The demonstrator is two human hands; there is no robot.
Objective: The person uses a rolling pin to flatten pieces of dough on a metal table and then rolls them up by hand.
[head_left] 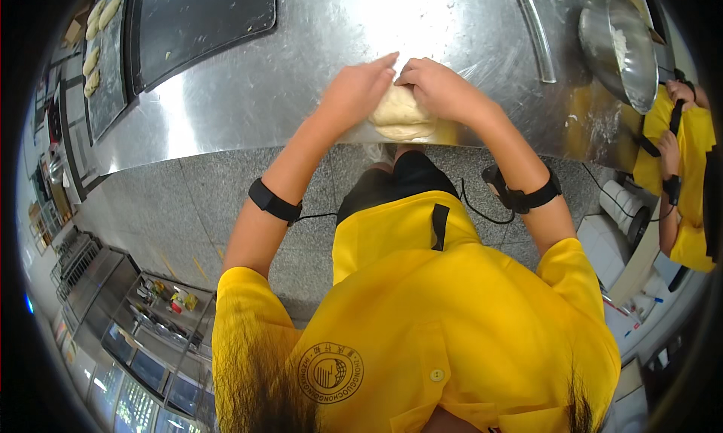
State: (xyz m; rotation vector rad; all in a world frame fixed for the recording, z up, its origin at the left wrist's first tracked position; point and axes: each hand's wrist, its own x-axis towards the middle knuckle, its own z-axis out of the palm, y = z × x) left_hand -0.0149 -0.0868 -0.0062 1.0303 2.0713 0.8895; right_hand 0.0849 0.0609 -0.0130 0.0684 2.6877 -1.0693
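Note:
A pale lump of dough (400, 110) lies on the stainless steel table (316, 32), close to its front edge. A fold runs across the dough's near side. My left hand (361, 88) rests along its left side, fingers pointing away from me and partly extended. On the right, my right hand (432, 85) has its fingers curled over the far right part of the dough, gripping it. The fingertips of both hands come close together at the dough's far end. Part of the dough is hidden under the hands.
A black baking tray (209, 26) lies at the back left. Beyond it, another tray (113, 94) bears several shaped dough pieces (93, 60). A clear rod or tube (534, 32) and a steel bowl (601, 43) with white contents are to the right. Another person (678, 167) stands at far right.

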